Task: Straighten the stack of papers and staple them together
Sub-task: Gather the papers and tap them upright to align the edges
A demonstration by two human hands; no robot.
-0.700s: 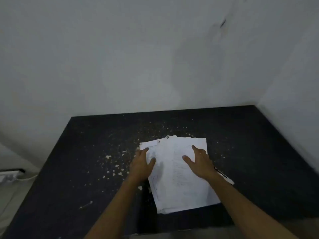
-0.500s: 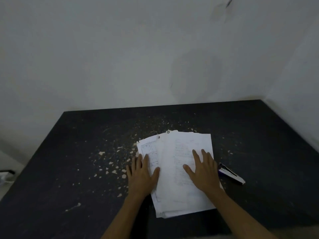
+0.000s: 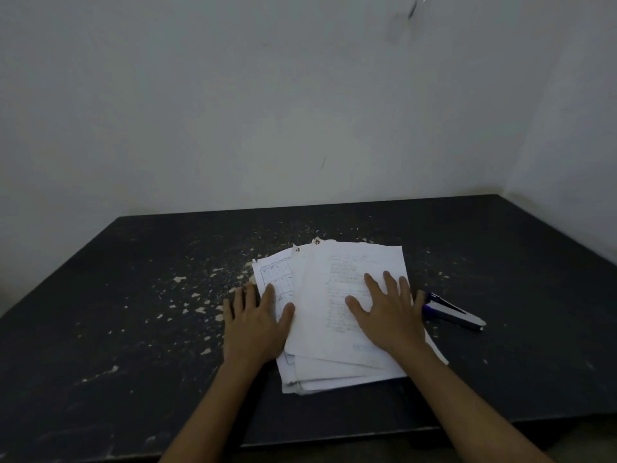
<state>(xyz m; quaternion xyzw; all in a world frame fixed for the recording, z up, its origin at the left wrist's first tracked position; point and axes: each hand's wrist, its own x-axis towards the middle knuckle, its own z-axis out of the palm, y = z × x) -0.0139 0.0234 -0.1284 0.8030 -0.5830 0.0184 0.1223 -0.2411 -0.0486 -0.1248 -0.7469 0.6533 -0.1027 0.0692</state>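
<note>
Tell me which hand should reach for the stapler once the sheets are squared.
Right. The stapler lies on the table just beside the right hand, which rests flat on the papers. The left hand sits across the stack, farther away.

papers (image 3: 334,315) — handwriting and table, illegible

Two bare forearms, no sleeves; left hand (image 3: 255,324) and right hand (image 3: 390,315) ringless.

a dark table (image 3: 133,295) flecked with pale chips (image 3: 180,279) stands against a white wall (image 3: 267,111).
</note>
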